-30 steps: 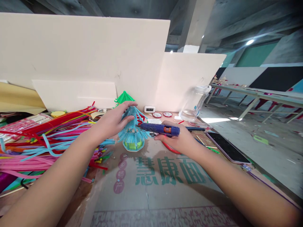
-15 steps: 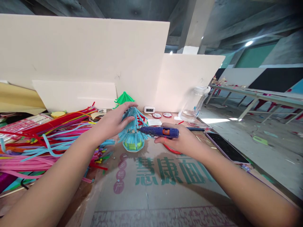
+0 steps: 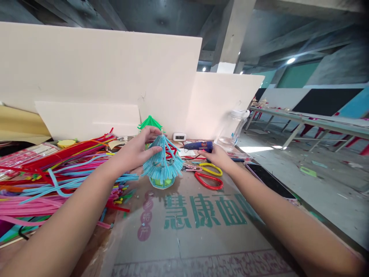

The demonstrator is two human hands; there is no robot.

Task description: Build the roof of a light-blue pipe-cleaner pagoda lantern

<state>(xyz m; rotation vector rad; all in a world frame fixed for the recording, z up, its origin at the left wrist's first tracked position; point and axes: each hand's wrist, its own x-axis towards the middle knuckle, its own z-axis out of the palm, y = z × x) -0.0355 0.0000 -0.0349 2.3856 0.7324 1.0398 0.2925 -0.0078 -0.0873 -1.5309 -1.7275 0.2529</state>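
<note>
A small pavilion model [image 3: 163, 163] with a pointed roof of light blue strips stands upright on its pale green base in the middle. My left hand [image 3: 144, 148] grips the roof from the left, thumb on the near side and fingers behind the top. To the right, my right hand [image 3: 217, 156] is closed around the dark blue glue gun [image 3: 198, 146], whose tip points left, toward the model but apart from it. Scissors with one red and one yellow handle [image 3: 209, 181] lie below the right hand. A green pointed roof [image 3: 150, 122] shows behind my left hand.
Colourful fuzzy craft stems [image 3: 72, 173] are heaped at the left. A small digital timer [image 3: 179, 136], a clear water bottle [image 3: 230, 130] and a phone [image 3: 269, 181] lie toward the back and right. White boards [image 3: 100, 73] stand behind the table. A printed sheet [image 3: 178, 246] covers the front.
My right hand has carried the glue gun away from the model, back and slightly right, uncovering the scissors. My left hand stays on the roof. The view has shifted a little.
</note>
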